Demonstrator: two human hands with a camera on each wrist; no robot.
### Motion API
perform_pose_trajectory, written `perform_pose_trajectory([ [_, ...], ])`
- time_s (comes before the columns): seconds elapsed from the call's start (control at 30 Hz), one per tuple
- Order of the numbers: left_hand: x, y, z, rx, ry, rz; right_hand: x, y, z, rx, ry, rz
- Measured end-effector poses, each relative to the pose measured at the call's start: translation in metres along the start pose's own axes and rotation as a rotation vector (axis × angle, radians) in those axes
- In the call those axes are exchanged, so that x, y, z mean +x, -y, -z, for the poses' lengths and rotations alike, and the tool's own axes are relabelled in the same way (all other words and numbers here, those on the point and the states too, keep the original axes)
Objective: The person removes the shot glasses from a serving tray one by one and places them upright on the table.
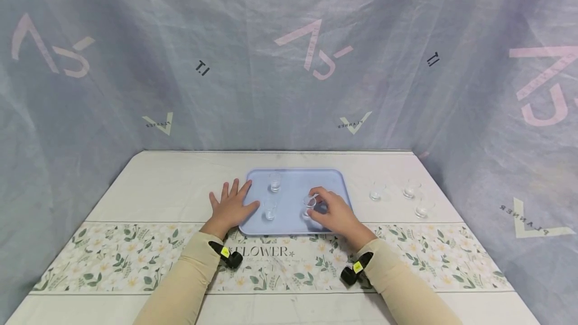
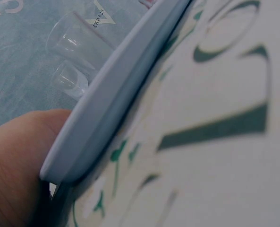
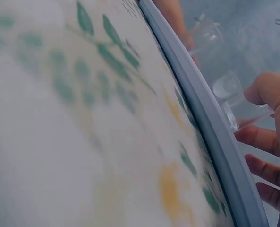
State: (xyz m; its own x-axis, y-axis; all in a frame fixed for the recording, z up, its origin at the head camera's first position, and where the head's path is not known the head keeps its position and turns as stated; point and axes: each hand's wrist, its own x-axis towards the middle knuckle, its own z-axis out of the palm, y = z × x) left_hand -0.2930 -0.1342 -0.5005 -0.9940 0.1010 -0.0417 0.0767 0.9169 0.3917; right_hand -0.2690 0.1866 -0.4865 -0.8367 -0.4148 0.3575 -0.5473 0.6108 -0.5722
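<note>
Lower centre-left of frame: bare left hand [image 1: 229,210], grip wide, at the edge of a pale-blue rectangular tray [image 1: 289,228]. Lower centre: small clear round tumbler [image 1: 307,206], pinched in the grip of the bare right hand [image 1: 336,214]; probably light, stiff, slick, possibly breakable; best held by its sides.

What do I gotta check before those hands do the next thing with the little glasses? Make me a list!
1. Right hand free for another glass: not ok, it pinches a clear glass.
2. Left hand away from the glasses: ok, it lies spread at the left edge of the blue tray.
3. Far-left glass and near-left glass upright on the tray: ok.
4. Pinched glass's base flat on the tray: cannot tell.
5. Three glasses right of the tray standing up: ok.
</note>
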Motion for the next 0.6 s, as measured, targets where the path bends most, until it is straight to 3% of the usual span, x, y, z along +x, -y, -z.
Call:
perform_pose_trajectory([
  [0.27, 0.003, 0.002, -0.003, 0.007, -0.001, 0.004, -0.012, -0.016, 0.022, -0.005, -0.067, -0.004],
  [0.6, 0.001, 0.0, -0.001, 0.0, -0.005, -0.001, -0.031, -0.026, 0.051, -0.012, -0.119, -0.115],
])
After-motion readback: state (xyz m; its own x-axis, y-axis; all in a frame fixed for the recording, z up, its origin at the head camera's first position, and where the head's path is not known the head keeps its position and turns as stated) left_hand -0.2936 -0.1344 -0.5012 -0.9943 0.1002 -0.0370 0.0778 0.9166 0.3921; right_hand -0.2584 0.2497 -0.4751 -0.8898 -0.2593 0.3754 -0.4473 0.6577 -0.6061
